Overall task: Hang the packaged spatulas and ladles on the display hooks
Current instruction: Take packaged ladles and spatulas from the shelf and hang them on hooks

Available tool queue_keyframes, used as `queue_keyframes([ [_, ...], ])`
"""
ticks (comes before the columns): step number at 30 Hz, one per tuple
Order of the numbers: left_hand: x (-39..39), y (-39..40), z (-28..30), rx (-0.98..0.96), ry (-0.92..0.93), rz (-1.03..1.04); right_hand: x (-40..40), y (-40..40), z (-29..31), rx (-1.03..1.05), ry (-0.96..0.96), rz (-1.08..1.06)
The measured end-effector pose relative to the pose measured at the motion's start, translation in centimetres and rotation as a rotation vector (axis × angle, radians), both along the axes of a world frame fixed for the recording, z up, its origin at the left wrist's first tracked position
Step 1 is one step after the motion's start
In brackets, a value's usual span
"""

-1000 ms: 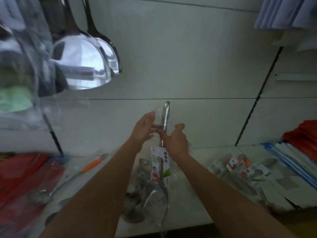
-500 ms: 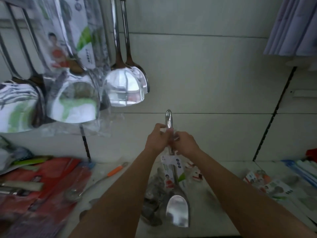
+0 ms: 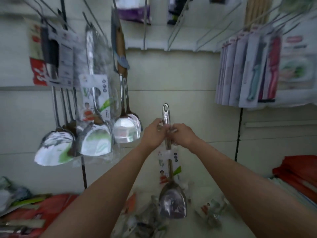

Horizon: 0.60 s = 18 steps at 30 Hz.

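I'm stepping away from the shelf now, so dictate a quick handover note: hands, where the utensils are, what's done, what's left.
Left hand and right hand: both grip the handle of one packaged steel spatula with a white label card, held upright, hang-hole on top, blade down.
Done: several shiny steel spatulas already hang on the wire display hooks at upper left.
Left: hang the held one, then the loose packaged utensils lying on the white shelf below. Empty hooks show top centre.
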State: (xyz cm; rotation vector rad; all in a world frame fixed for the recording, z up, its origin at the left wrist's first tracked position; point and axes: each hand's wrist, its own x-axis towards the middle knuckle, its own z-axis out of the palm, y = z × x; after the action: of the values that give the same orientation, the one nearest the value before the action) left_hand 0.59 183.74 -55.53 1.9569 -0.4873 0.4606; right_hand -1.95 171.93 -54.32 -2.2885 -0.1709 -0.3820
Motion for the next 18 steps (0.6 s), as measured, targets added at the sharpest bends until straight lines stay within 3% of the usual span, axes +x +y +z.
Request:
queue_keyframes([
  [8, -5.3, 5.8, 8.9, -0.123, -0.090, 0.029, -4.7, 6.0, 9.3, -0.076, -0.143, 0.063],
  [18, -7.5, 15.8, 16.4, -0.078, -0.264, 0.210, -7.2, 15.6, 16.8, -0.150, -0.276, 0.210],
])
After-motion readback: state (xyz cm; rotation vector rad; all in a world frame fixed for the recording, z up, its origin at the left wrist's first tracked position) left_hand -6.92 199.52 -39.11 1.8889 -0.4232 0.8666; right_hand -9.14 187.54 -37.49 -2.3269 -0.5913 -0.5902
